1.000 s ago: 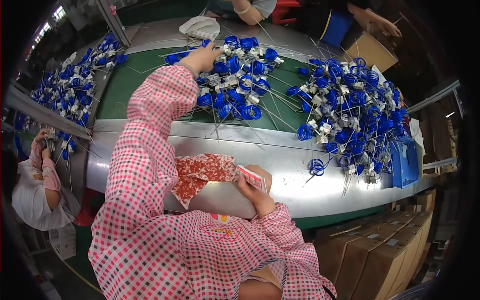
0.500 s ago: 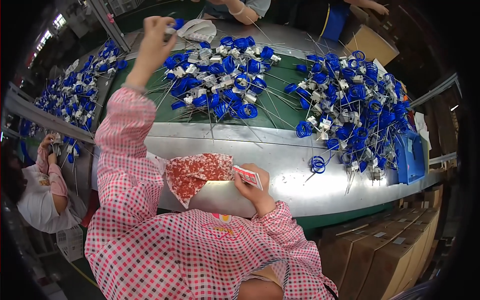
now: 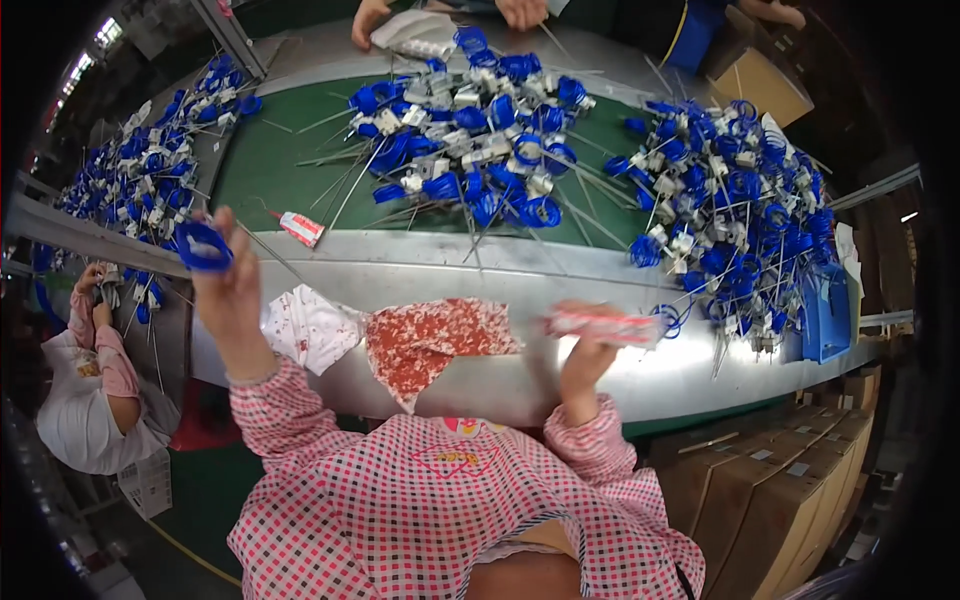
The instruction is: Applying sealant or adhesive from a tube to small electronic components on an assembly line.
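Observation:
My left hand [image 3: 232, 285] is raised over the left end of the metal ledge, its fingers closed on a coil of blue tubing [image 3: 204, 246]. What hangs from the coil is hidden. On the right, my right hand [image 3: 585, 345], smeared by motion, grips a white-and-red squeeze tube [image 3: 605, 326] above the ledge. Between the hands lies a rust-red cloth with white smears [image 3: 435, 340], next to a crumpled white cloth [image 3: 312, 328] with reddish spots. Another white-and-red tube [image 3: 302, 229] lies at the belt's near edge.
Piles of blue coils with white blocks and thin metal rods lie on the green belt [image 3: 285, 150] and the metal ledge [image 3: 480, 258]. A blue bin [image 3: 828, 315] stands at right, above cardboard boxes [image 3: 750, 500]. A co-worker's hands [image 3: 522, 12] are across the belt.
My left hand has drawn back from the far side toward me with a blue coil. My right hand has moved right with its tube. The co-worker's hands have come to the white cloth and pile.

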{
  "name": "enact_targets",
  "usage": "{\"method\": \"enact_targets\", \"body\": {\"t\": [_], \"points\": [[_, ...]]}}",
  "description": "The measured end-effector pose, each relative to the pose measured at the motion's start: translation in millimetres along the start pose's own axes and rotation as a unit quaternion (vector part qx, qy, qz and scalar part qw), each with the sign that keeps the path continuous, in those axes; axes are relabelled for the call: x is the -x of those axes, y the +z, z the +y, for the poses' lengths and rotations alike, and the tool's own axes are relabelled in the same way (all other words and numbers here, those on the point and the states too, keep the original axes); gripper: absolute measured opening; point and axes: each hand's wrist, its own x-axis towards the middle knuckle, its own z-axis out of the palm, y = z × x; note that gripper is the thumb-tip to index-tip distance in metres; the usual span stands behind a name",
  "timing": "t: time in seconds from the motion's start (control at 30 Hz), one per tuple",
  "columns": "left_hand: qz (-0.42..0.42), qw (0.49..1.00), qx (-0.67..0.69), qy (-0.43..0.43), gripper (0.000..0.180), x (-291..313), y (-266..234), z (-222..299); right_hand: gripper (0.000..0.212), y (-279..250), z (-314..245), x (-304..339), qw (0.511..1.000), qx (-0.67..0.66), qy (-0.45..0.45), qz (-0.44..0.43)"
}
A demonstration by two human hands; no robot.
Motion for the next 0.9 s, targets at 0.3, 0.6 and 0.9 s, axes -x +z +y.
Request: {"method": "enact_targets", "body": {"t": [0.3, 0.6, 0.9], "points": [[-0.172, 0.863, 0.345, -0.325, 0.053, 62, 48, -102, 0.017, 45, -92, -69, 0.956, -0.223, -0.045, 0.185], [-0.261, 0.88, 0.199, -0.343, 0.071, 113, 126, -119, 0.03, 81, -125, -40, 0.945, -0.204, -0.226, 0.12], [-0.13, 0.933, 0.094, -0.324, 0.073, 128, 157, -106, 0.035, 86, -128, -11, 0.957, -0.12, -0.232, 0.126]]}}
